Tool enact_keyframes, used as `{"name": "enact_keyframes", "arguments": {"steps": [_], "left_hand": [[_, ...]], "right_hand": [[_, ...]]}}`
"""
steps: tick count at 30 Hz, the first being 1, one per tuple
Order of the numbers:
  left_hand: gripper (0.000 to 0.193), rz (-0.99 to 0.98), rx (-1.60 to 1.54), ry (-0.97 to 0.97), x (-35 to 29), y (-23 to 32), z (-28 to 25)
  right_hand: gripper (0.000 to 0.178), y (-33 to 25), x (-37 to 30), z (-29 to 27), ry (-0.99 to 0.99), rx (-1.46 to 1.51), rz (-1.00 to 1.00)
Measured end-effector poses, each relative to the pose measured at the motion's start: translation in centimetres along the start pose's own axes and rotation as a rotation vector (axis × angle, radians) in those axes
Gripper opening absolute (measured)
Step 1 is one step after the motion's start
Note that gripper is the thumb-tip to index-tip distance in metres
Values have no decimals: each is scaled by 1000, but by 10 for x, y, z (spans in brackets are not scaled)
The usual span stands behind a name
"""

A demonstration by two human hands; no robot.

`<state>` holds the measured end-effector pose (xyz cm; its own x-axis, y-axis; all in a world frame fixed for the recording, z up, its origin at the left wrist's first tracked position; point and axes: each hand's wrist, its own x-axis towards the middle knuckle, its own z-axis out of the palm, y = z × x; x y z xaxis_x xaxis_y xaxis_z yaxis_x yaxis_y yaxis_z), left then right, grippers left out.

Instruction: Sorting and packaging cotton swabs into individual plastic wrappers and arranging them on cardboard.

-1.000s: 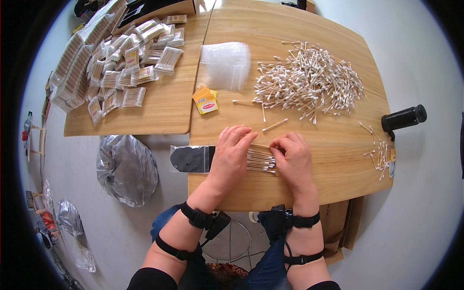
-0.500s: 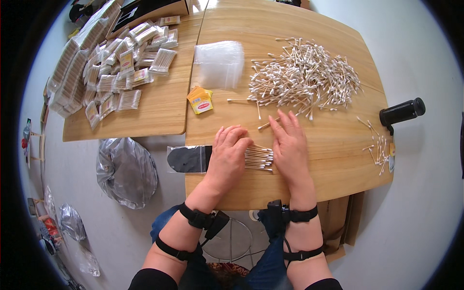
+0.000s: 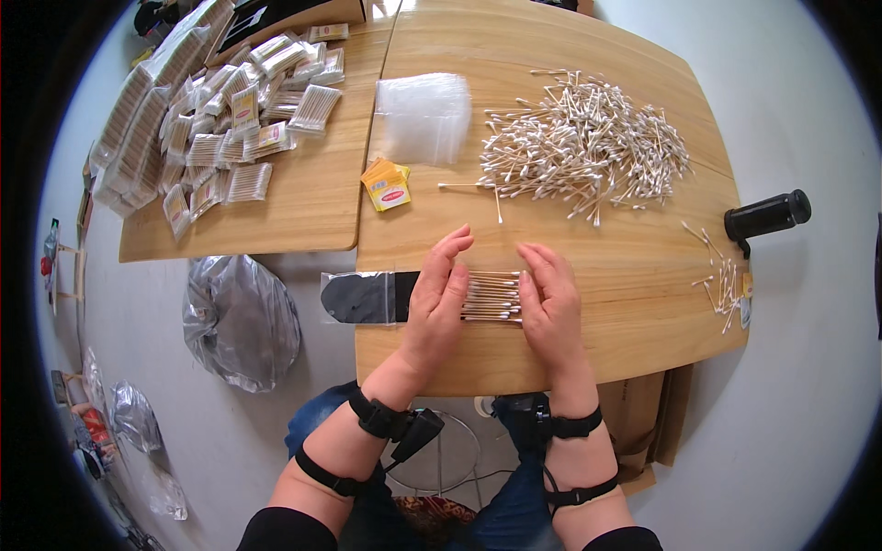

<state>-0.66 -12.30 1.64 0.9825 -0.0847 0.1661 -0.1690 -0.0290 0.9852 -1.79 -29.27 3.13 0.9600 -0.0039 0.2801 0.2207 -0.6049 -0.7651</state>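
A row of cotton swabs [image 3: 492,297] lies side by side on the wooden table, between my two hands. My left hand [image 3: 439,301] stands on edge at the row's left end, fingers stretched and thumb beside the sticks. At the other end, my right hand [image 3: 553,308] is also on edge, its fingers extended and slightly bent against the white tips. Both hands are open, flanking the swabs. A clear plastic bag with a black rounded insert [image 3: 360,297] sticks out to the left from behind my left hand, which hides where bag and swabs meet.
Beyond my hands is a big heap of loose cotton swabs [image 3: 588,147]. Clear empty bags [image 3: 423,119] and yellow cards [image 3: 388,186] lie at back left. Filled swab packs [image 3: 243,129] cover the left table. A black cylindrical object [image 3: 767,215] and scattered swabs [image 3: 723,285] are at right.
My right hand has drawn back toward me to the swab row's right end; the stray swab by its fingertips is gone from that spot. My left hand has turned from palm-down onto its edge.
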Motion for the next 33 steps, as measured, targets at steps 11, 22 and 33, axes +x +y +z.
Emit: {"name": "enact_keyframes", "arguments": {"steps": [11,22,33], "left_hand": [[55,-114,-533,4,-6,-7,17],[51,58,289,-106,-1,0,0],[57,255,1125,-272,-14,-6,4]], "right_hand": [[47,-20,-12,27,13,262,59],[33,2,-18,1,201,433,283],[24,-1,-23,-19,11,-20,1]]}}
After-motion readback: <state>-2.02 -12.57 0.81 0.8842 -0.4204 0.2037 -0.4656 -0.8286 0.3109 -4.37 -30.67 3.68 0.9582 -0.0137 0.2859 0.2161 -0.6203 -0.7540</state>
